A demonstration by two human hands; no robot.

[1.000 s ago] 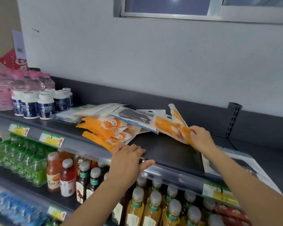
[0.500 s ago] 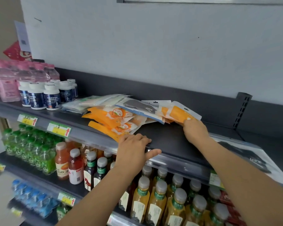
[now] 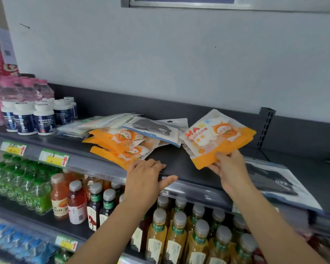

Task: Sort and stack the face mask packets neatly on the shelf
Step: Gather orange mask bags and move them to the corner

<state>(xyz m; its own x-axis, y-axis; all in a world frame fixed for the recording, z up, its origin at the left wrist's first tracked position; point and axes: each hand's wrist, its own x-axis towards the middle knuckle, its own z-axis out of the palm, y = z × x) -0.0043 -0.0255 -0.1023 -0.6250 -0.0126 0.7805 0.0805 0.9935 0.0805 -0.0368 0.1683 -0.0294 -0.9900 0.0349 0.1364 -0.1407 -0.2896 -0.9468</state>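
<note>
My right hand (image 3: 228, 166) grips the lower edge of an orange-and-white mask packet (image 3: 217, 138), lifted and tilted above the dark top shelf (image 3: 179, 162). A loose pile lies to its left: orange packets (image 3: 120, 145), a packet with a black mask (image 3: 154, 130) on top, and pale green-white packets (image 3: 95, 124) behind. My left hand (image 3: 147, 174) rests flat on the shelf's front edge, just below the orange packets, holding nothing. A large flat packet with a dark mask (image 3: 274, 180) lies on the shelf to the right, partly behind my right arm.
White-capped blue pill jars (image 3: 34, 117) and pink water bottles (image 3: 17, 90) stand at the shelf's left end. A slotted upright bracket (image 3: 265, 126) divides the shelf at the right. Drink bottles (image 3: 160, 225) fill the shelves below. The wall rises close behind.
My right hand has pulled one orange packet out of the pile's right side, turned it face up and lifted it towards me. My left hand has stayed on the shelf edge.
</note>
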